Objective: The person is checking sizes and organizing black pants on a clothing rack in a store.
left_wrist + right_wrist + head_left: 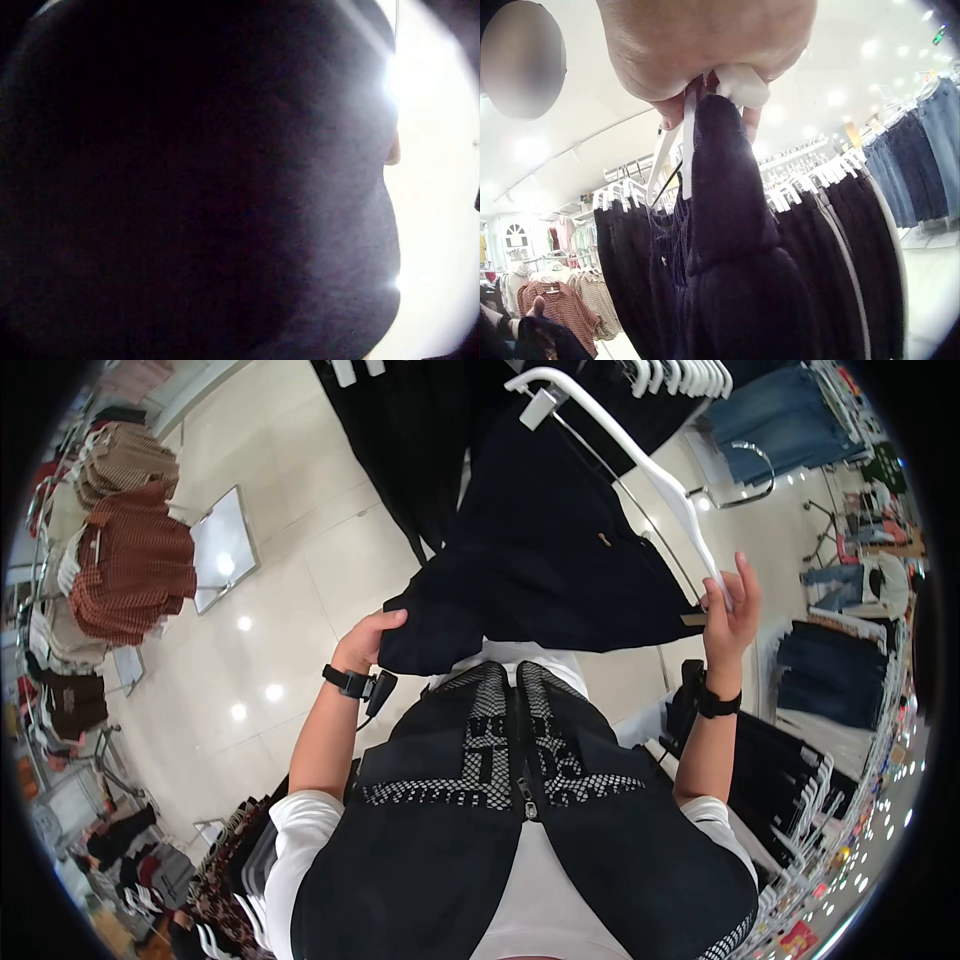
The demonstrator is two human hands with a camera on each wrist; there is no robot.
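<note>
The person's left hand (365, 645) has its fingers curled tight over the lower edge of a dark navy garment (560, 550), bunching the cloth at about 9 o'clock of the piece. The left wrist view shows nothing but that dark fabric pressed close, with a bright glare along its 3 o'clock side. The right hand (730, 615) is raised at 3 o'clock, its fingers pinched narrow on the end of a white hanger (640, 460). From the right wrist view the fingers (750, 124) are closed on the hanger's arm (667, 150), with the garment (735, 247) hanging straight down from the grip. The garment is spread between the two hands in front of the person's chest, off the floor, and the hanger slants up toward 12 o'clock.

Below is a glossy cream tiled floor (300, 560) with lamp reflections. A rack of rust checked shirts (130, 565) stands at 9 o'clock, black trousers (420, 420) hang at 12, blue jeans (790, 415) at 1 o'clock, and more dark trousers (835, 675) at 3.
</note>
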